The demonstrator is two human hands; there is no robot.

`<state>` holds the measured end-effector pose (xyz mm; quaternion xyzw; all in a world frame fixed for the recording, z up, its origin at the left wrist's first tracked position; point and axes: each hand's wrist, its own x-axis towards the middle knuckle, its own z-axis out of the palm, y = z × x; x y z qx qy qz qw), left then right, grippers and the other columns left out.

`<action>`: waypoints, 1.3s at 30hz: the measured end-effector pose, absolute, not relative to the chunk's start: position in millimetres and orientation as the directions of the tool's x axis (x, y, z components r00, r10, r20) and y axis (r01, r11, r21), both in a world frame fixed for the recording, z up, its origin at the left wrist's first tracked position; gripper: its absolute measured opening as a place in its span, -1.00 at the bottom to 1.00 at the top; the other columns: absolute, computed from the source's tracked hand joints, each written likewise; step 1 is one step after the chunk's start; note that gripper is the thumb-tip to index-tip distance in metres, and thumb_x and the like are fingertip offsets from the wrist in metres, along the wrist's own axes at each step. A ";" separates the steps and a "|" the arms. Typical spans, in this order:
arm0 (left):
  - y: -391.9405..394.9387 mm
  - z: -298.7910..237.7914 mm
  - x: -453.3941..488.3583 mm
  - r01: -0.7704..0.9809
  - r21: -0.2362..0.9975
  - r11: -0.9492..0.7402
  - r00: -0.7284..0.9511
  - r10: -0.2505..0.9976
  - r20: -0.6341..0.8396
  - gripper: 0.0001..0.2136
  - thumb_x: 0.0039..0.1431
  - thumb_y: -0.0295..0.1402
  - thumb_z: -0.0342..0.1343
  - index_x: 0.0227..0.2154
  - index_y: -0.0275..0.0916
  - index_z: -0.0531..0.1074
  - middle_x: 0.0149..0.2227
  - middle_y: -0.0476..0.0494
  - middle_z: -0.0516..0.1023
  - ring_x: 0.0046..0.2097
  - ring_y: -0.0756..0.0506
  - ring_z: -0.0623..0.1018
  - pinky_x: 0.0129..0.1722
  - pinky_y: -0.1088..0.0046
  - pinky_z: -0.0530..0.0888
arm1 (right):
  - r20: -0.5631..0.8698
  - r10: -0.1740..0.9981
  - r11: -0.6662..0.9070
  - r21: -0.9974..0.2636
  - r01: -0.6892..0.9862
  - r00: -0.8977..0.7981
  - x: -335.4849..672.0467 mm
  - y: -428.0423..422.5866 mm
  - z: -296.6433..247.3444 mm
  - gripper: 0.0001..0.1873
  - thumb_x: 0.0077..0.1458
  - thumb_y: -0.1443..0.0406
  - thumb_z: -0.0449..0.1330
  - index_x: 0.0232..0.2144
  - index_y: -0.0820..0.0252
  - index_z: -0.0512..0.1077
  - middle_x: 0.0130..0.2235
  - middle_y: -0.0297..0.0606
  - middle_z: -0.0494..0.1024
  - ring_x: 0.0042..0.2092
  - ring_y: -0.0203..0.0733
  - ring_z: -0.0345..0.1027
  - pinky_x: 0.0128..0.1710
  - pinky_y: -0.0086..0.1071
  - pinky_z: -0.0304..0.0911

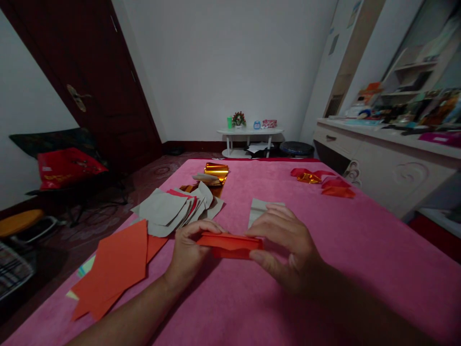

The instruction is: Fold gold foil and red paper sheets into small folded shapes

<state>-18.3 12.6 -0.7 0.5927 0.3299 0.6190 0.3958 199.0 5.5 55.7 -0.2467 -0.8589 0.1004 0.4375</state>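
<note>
Both my hands hold a folded red paper (230, 244) just above the pink cloth (324, 269). My left hand (187, 250) pinches its left end with fingers curled over the top edge. My right hand (288, 245) grips the right end, thumb underneath and fingers over the top. A grey paper sheet (257, 209) lies flat just behind my right hand.
A fan of grey sheets with red edges (173, 209) lies to the left, with orange-red sheets (115, 262) nearer the left edge. Gold foil (216, 170) sits further back. Folded red and gold pieces (324, 182) lie at the far right. A white cabinet (389, 163) stands on the right.
</note>
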 end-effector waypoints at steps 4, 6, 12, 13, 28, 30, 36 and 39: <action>9.8 3.5 -17.7 -0.076 0.834 -0.546 0.068 0.832 0.551 -0.91 -0.05 -0.53 0.24 -0.45 -0.24 0.52 -0.42 -0.10 0.56 -0.32 -0.09 0.54 -0.27 0.40 0.48 | 0.668 0.544 0.839 -0.420 0.345 -0.509 198.1 5.6 54.0 -0.90 0.06 0.31 0.17 -0.33 0.18 0.46 -0.40 -0.30 0.51 -0.34 -0.21 0.31 -0.14 -0.18 0.12; 7.8 4.9 -16.9 -0.029 0.837 -0.546 0.067 0.835 0.547 -0.91 -0.06 -0.50 0.26 -0.42 -0.24 0.53 -0.41 -0.12 0.57 -0.33 -0.10 0.55 -0.28 0.40 0.48 | 0.654 0.557 0.830 -0.468 0.304 -0.513 199.4 7.9 51.6 -0.85 0.07 0.24 0.17 -0.32 0.18 0.47 -0.39 -0.29 0.51 -0.34 -0.20 0.31 -0.15 -0.19 0.12; 3.1 2.9 -15.2 0.070 0.845 -0.530 0.023 0.848 0.530 -0.67 -0.08 -0.50 0.28 -0.18 -0.16 0.50 -0.42 -0.06 0.60 -0.37 -0.07 0.57 -0.28 0.43 0.49 | 0.613 0.631 0.773 -0.548 0.320 -0.475 198.8 12.3 48.3 -0.83 0.08 0.22 0.15 -0.34 0.16 0.50 -0.40 -0.27 0.52 -0.34 -0.19 0.32 -0.24 -0.25 0.16; 3.1 2.0 -15.2 0.070 0.842 -0.535 0.022 0.844 0.535 -0.62 -0.07 -0.50 0.28 -0.13 -0.15 0.48 -0.41 -0.06 0.59 -0.37 -0.07 0.56 -0.29 0.43 0.49 | 0.607 0.642 0.765 -0.542 0.347 -0.468 198.1 12.8 47.3 -0.87 0.05 0.25 0.17 -0.37 0.16 0.50 -0.41 -0.29 0.52 -0.35 -0.20 0.32 -0.25 -0.26 0.16; 6.0 7.5 -18.9 0.175 0.576 -0.798 0.251 0.602 0.758 -0.74 0.01 -0.49 0.23 -0.19 -0.14 0.55 -0.39 -0.15 0.59 -0.33 -0.10 0.53 -0.30 0.35 0.45 | 0.592 0.712 0.695 -0.518 0.499 -0.377 191.7 14.4 33.6 -0.80 0.06 0.39 0.13 -0.58 0.19 0.42 -0.56 -0.35 0.42 -0.46 -0.28 0.25 -0.33 -0.34 0.15; 5.7 8.9 -18.3 0.192 0.578 -0.793 0.240 0.609 0.756 -0.83 0.02 -0.47 0.23 -0.28 -0.18 0.57 -0.44 -0.16 0.57 -0.35 -0.10 0.53 -0.33 0.36 0.45 | 0.609 0.691 0.717 -0.503 0.483 -0.390 192.0 15.0 32.9 -0.82 0.06 0.35 0.17 -0.57 0.19 0.43 -0.56 -0.35 0.42 -0.45 -0.27 0.25 -0.32 -0.33 0.16; 7.8 7.1 -16.4 0.158 0.613 -0.774 0.267 0.631 0.728 -0.95 0.03 -0.40 0.23 -0.41 -0.21 0.56 -0.48 -0.18 0.56 -0.39 -0.09 0.53 -0.38 0.39 0.47 | 0.530 0.843 0.499 -0.705 0.504 -0.092 220.0 44.0 26.7 -0.70 0.13 0.19 0.09 -0.57 0.19 0.43 -0.53 -0.32 0.46 -0.45 -0.25 0.34 -0.41 -0.39 0.22; 8.7 4.3 -13.7 0.115 0.619 -0.777 0.303 0.621 0.723 -0.95 0.05 -0.42 0.22 -0.41 -0.21 0.57 -0.47 -0.17 0.56 -0.38 -0.09 0.53 -0.38 0.38 0.48 | 0.509 0.859 0.333 -0.633 0.699 0.052 250.5 72.3 10.6 -0.82 0.01 0.22 0.18 -0.35 0.20 0.46 -0.27 -0.20 0.51 -0.28 -0.16 0.40 -0.26 -0.31 0.28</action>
